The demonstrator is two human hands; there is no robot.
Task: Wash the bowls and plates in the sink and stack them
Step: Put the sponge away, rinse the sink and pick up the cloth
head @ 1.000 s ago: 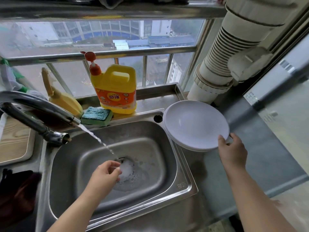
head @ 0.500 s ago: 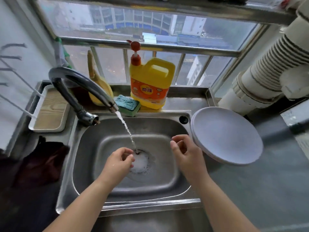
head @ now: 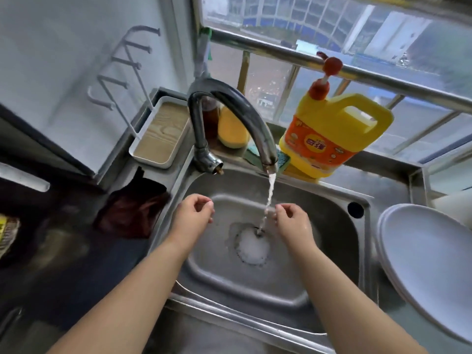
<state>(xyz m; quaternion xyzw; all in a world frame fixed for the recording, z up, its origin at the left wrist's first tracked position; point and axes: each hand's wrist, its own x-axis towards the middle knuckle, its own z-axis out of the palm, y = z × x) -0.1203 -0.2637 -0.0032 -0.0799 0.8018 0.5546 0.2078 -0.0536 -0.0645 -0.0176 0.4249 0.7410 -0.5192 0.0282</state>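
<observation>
Both hands, left hand (head: 193,217) and right hand (head: 293,223), are hovering empty, fingers loosely curled, flanking the thin water stream (head: 268,200) over the steel sink (head: 332,200). Smooth round white plates (head: 429,264) are lying stacked right of the right hand.

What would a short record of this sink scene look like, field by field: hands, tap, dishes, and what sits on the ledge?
left hand: over the basin, fingers loosely curled, holding nothing
right hand: beside the water stream, fingers loosely curled, holding nothing
tap: running, stream falling to the drain
sink: no dishes inside, foam at the drain
plates: white, stacked on the counter right of the sink
ledge: yellow detergent jug, sponge beside it
</observation>
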